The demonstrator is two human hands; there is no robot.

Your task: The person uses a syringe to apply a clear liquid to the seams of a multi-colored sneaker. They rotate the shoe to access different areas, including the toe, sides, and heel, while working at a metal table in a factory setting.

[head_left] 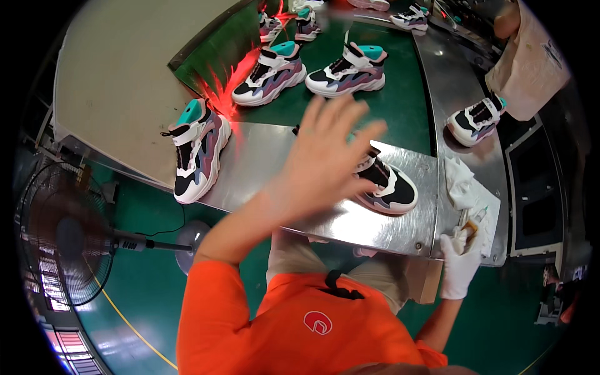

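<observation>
The bare left hand point(328, 156), fingers spread, appears empty above the white-and-black sneaker point(400, 188) right of centre, perhaps placed for easy reach; lower right, the white-gloved right hand point(459, 265) curls, its hold unclear.

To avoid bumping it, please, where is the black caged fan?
The fan stands at the head view's far left, on green floor beside the silver metal bench.

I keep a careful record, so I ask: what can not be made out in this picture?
Head view: the heel of the nearest shoe, hidden behind the left hand.
Head view: whether that hand touches the shoe; the hand is blurred.
Head view: what exactly the gloved right hand has; its fingers partly cover it.
Head view: the pale pink shoe, cut off by the upper edge.
</observation>
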